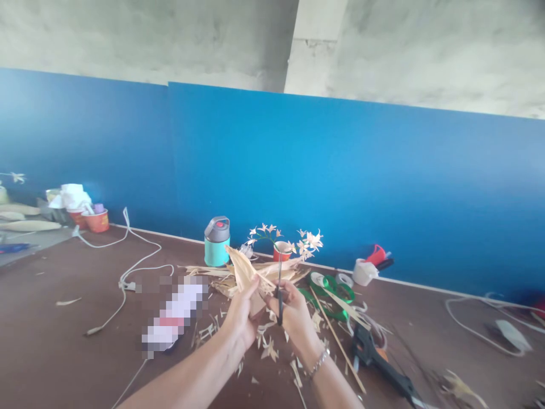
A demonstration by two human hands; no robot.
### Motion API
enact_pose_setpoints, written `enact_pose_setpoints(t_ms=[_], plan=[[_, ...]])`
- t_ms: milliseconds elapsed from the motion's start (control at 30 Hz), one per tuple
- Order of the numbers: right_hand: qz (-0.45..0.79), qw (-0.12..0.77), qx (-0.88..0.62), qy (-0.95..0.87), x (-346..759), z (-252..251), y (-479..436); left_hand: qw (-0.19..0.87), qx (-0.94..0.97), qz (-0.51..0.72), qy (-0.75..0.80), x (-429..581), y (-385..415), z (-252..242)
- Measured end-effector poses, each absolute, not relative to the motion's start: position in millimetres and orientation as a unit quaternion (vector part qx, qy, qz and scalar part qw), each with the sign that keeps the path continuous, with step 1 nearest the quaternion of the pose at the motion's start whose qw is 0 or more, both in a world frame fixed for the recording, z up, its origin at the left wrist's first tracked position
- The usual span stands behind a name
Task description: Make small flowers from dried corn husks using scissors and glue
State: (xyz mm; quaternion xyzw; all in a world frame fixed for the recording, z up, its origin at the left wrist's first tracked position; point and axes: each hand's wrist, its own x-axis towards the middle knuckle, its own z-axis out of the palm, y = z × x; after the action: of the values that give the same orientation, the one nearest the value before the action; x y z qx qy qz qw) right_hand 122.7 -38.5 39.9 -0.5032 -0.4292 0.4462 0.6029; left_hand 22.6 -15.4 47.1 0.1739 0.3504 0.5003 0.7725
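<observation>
Husk (240,269) over pale scraps (269,350), green ribbon (349,293) and glue gun (380,363) nearby.

At the centre of the frame the husk (240,270) is pale straw yellow, and the scissors (280,307) have black handles. Just left of them the flask (217,251) is mint green, grey on top. The panel (276,165) across the middle is plain bright blue, the wall (128,37) above mottled grey, the table (55,341) brown. At lower right, the glue gun (383,366) is black.

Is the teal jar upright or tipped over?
Upright: the teal jar stands on the brown table, its grey lid and carrying handle at the top.
</observation>
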Motion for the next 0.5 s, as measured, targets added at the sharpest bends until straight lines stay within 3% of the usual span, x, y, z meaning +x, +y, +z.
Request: enact_pose_setpoints(t_ms=[200, 400, 500], plan=[[0.440, 0.535, -0.571, -0.440, 136, 38, -35, 0.705, 0.150, 0.611, 0.327, 8, 6, 55], [0.277, 0.356, -0.675, -0.583, 145, 32, -32, 0.705, 0.164, 0.593, 0.353, 10, 10, 45], [0.267, 0.334, -0.678, -0.598, 147, 32, -32, 0.708, 0.167, 0.579, 0.369, 13, 9, 40]])
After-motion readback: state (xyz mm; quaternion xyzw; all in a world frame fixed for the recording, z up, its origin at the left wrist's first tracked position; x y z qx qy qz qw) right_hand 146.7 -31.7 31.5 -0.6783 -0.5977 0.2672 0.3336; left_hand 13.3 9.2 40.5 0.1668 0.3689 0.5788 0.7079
